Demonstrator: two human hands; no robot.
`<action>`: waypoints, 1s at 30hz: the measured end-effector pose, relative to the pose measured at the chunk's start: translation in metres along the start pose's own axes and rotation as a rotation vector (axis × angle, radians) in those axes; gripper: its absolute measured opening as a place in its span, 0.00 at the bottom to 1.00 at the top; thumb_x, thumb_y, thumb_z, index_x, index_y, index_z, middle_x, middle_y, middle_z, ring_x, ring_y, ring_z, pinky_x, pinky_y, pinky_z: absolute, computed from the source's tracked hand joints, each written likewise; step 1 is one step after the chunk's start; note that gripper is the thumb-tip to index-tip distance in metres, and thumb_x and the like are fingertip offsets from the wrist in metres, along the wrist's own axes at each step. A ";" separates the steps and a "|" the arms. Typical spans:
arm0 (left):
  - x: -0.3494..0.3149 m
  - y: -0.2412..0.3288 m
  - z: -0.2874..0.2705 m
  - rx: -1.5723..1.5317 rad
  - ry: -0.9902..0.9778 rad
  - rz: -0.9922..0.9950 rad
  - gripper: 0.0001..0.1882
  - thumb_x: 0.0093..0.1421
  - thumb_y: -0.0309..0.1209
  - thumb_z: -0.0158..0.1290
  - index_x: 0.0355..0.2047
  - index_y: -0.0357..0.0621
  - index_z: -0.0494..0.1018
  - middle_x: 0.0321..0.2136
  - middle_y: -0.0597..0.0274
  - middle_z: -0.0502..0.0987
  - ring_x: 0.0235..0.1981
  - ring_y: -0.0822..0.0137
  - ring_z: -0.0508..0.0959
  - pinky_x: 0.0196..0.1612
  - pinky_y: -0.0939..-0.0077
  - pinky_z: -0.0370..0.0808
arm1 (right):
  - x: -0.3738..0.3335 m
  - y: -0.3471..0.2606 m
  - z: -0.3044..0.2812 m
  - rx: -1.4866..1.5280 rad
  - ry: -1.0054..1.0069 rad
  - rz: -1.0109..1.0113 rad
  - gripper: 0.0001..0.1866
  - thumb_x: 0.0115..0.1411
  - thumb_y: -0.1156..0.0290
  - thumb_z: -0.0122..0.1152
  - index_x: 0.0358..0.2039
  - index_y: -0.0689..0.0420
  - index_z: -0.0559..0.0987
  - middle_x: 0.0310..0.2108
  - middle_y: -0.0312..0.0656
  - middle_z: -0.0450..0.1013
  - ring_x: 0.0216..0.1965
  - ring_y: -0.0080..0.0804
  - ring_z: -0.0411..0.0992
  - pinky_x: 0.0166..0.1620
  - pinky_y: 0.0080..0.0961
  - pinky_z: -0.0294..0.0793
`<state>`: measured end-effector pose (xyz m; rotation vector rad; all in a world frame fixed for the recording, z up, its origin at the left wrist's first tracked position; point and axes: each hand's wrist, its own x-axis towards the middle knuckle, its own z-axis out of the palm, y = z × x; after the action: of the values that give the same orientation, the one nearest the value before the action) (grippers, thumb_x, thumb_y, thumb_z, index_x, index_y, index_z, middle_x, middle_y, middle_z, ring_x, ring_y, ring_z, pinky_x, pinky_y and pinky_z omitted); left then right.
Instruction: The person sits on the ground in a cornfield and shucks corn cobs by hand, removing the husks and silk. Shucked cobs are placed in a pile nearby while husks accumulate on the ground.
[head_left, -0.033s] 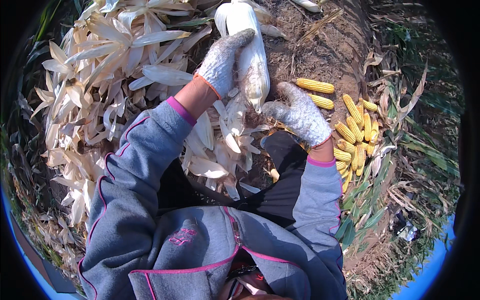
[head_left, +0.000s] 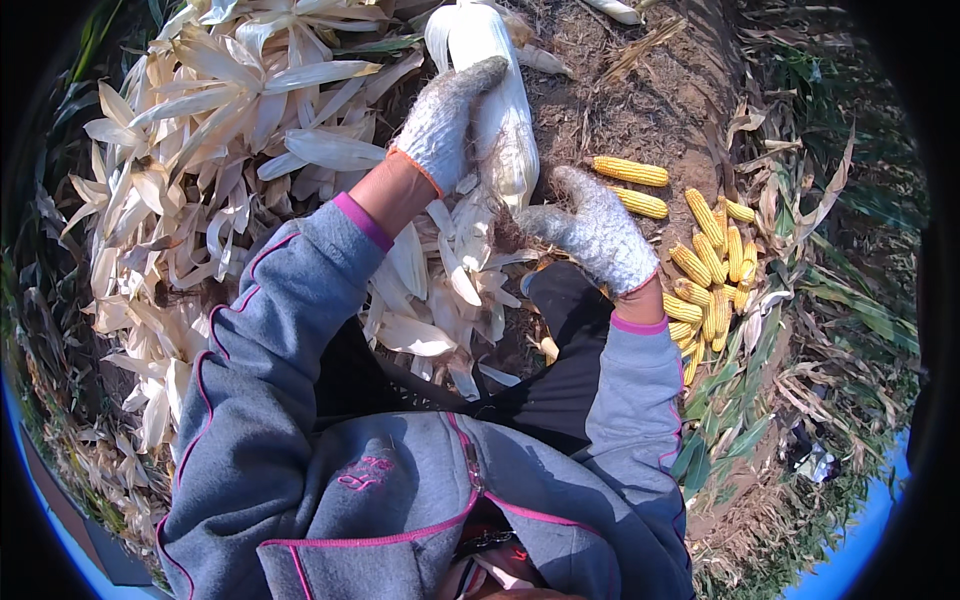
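Observation:
A husked ear of corn [head_left: 508, 120], still wrapped in pale dry leaves, points its silky tip toward me. My left hand [head_left: 440, 120], in a dirty white knit glove with an orange cuff, grips it along the side, thumb laid over the husk. Beside the tip is my right hand [head_left: 600, 230], gloved the same way. Its thumb stands apart from its fingers, which reach to the silk at the tip; nothing shows in its grasp. Two bare yellow corn cobs [head_left: 630, 171] lie just beyond the right hand.
A large heap of dry husks [head_left: 230, 130] spreads on the left, with more loose husks [head_left: 420, 335] by my legs. On the right a pile of bare yellow cobs [head_left: 715, 270] rests on dry leaves. Brown soil [head_left: 640, 90] lies ahead; stalks and green leaves [head_left: 720, 445] border the right.
My right hand has shifted slightly left, its fingers closer to the ear's tip. The left hand and the ear have hardly moved.

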<state>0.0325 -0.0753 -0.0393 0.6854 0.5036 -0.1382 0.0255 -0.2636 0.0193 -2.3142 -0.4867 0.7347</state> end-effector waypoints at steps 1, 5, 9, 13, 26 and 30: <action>0.001 -0.002 -0.001 -0.024 0.012 0.038 0.17 0.57 0.36 0.55 0.44 0.42 0.70 0.33 0.58 0.75 0.31 0.64 0.77 0.34 0.66 0.77 | 0.001 -0.002 0.002 -0.031 -0.036 0.040 0.31 0.51 0.48 0.63 0.41 0.65 0.75 0.36 0.52 0.75 0.38 0.43 0.75 0.41 0.37 0.72; 0.004 -0.006 -0.002 -0.098 0.010 0.124 0.16 0.57 0.32 0.56 0.45 0.44 0.70 0.32 0.62 0.75 0.31 0.66 0.77 0.33 0.66 0.78 | 0.006 -0.003 0.013 -0.033 0.011 -0.026 0.21 0.53 0.58 0.63 0.36 0.65 0.77 0.29 0.49 0.75 0.32 0.34 0.74 0.37 0.32 0.72; 0.003 -0.008 -0.003 -0.020 -0.051 0.059 0.17 0.56 0.32 0.57 0.44 0.43 0.69 0.33 0.59 0.75 0.32 0.65 0.78 0.32 0.67 0.78 | 0.005 0.006 0.021 0.299 -0.030 -0.070 0.15 0.57 0.65 0.60 0.38 0.63 0.79 0.30 0.45 0.76 0.32 0.28 0.75 0.37 0.25 0.73; 0.005 -0.010 0.000 0.028 -0.109 0.129 0.20 0.53 0.31 0.59 0.45 0.41 0.68 0.36 0.56 0.74 0.31 0.64 0.79 0.31 0.68 0.79 | -0.001 0.016 0.019 0.725 -0.061 -0.094 0.13 0.57 0.70 0.60 0.40 0.63 0.80 0.33 0.39 0.77 0.35 0.20 0.73 0.38 0.19 0.73; -0.018 -0.024 0.018 0.433 -0.376 0.094 0.35 0.60 0.37 0.54 0.62 0.41 0.51 0.53 0.56 0.65 0.54 0.70 0.65 0.55 0.75 0.65 | 0.019 0.029 0.001 1.562 0.355 0.032 0.14 0.61 0.61 0.49 0.38 0.56 0.77 0.32 0.36 0.75 0.30 0.24 0.73 0.31 0.19 0.74; -0.022 -0.021 0.022 0.555 -0.494 0.184 0.43 0.56 0.41 0.58 0.64 0.38 0.48 0.56 0.54 0.63 0.55 0.69 0.64 0.57 0.73 0.63 | 0.023 0.032 -0.001 1.638 0.512 0.051 0.13 0.61 0.62 0.49 0.35 0.57 0.76 0.29 0.39 0.74 0.30 0.30 0.73 0.33 0.23 0.74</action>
<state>0.0165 -0.1064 -0.0263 1.1932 -0.0869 -0.2698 0.0488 -0.2751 -0.0101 -0.8505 0.3635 0.2606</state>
